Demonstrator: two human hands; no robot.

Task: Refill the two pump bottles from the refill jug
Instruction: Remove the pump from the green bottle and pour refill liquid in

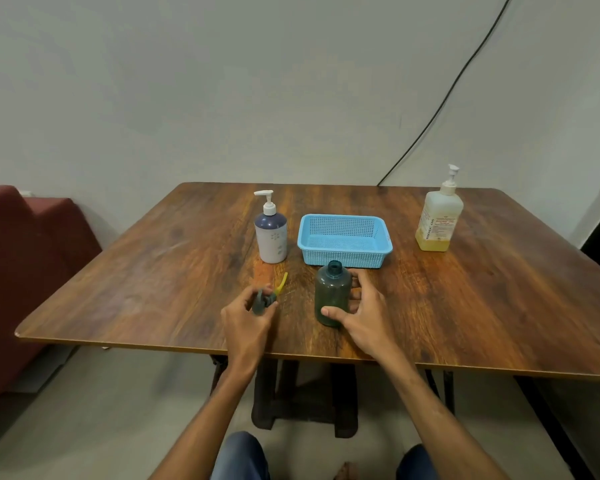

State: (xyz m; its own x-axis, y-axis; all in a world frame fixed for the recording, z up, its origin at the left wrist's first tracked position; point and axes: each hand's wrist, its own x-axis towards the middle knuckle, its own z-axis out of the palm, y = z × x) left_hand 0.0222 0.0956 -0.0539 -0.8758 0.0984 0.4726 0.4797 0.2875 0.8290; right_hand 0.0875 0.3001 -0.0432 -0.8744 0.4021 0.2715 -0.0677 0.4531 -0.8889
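A dark green bottle (331, 292) stands upright near the table's front edge with its neck open and no pump on it. My right hand (355, 311) grips its lower body, thumb on the front. My left hand (248, 318) holds the removed grey pump head (264, 299) just left of the bottle, low over the table; its yellow dip tube (282, 283) points away from me. A white and dark blue pump bottle (271, 233) stands behind with its pump on. A large translucent pump jug (438, 218) with yellow liquid at the bottom stands at the far right.
A light blue perforated basket (345, 259) sits just behind the green bottle. The wooden table (153, 271) has its front edge close to my arms. A dark red sofa (25, 251) stands to the left. A black cable (447, 95) runs down the wall.
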